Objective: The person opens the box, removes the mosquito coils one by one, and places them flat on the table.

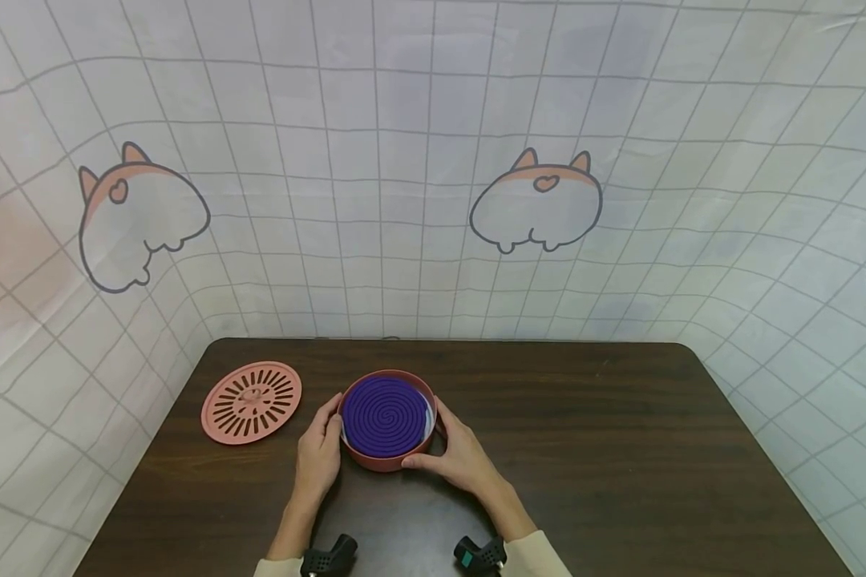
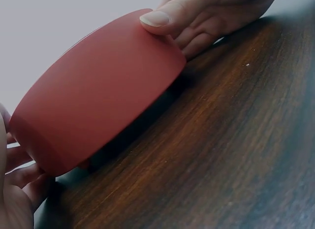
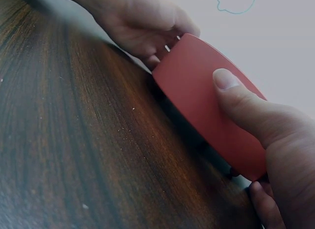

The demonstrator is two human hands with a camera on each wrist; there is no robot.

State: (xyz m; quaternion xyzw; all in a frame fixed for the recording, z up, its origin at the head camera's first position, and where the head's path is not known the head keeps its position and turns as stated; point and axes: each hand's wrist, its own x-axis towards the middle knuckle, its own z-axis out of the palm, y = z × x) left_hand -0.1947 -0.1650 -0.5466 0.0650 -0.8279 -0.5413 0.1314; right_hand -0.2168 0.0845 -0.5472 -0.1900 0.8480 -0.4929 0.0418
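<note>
A round red mosquito coil holder [image 1: 383, 464] is between my two hands, over the front-left part of the table. Inside its rim lies a purple spiral mosquito coil [image 1: 386, 417], with a whitish patch showing at its right edge. My left hand [image 1: 319, 457] holds the left side of the holder. On the other side, my right hand [image 1: 462, 457] grips it, the thumb [image 3: 241, 98] against the outer wall and fingers at the lower edge. Small feet show under the holder in the right wrist view; whether they touch the table, I cannot tell.
A pink slotted lid [image 1: 252, 402] with a central knob lies on the dark wooden table [image 1: 606, 465], left of the holder. A white gridded curtain [image 1: 404, 200] with cartoon animal drawings hangs behind the table and along both sides.
</note>
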